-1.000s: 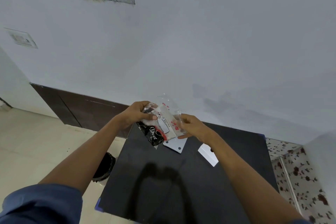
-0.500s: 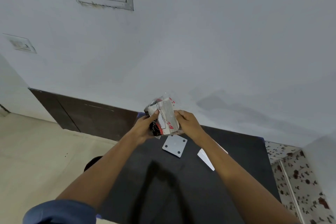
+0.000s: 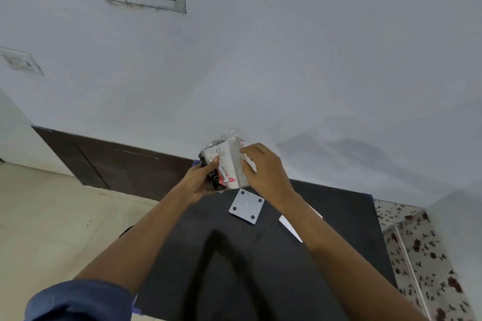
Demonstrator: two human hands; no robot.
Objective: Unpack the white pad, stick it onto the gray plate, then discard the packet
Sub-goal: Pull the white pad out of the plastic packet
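I hold a printed plastic packet (image 3: 226, 164) with a stack of white pads inside, raised above the far edge of the black table (image 3: 260, 268). My left hand (image 3: 200, 181) grips its lower left side, thumb pressed on the front. My right hand (image 3: 263, 167) closes over its right edge. The gray plate (image 3: 246, 206), square with a dark hole in each corner, lies flat on the table just below the packet, untouched.
A white sheet (image 3: 290, 228) lies on the table to the right of the plate, partly hidden by my right forearm. The wall is close behind the table. Tiled floor lies to the left, a flowered surface to the right.
Both hands lifted the packet higher and turned it more upright. My right hand slid up over its right edge. The camera tilted, so the plate shows fully.
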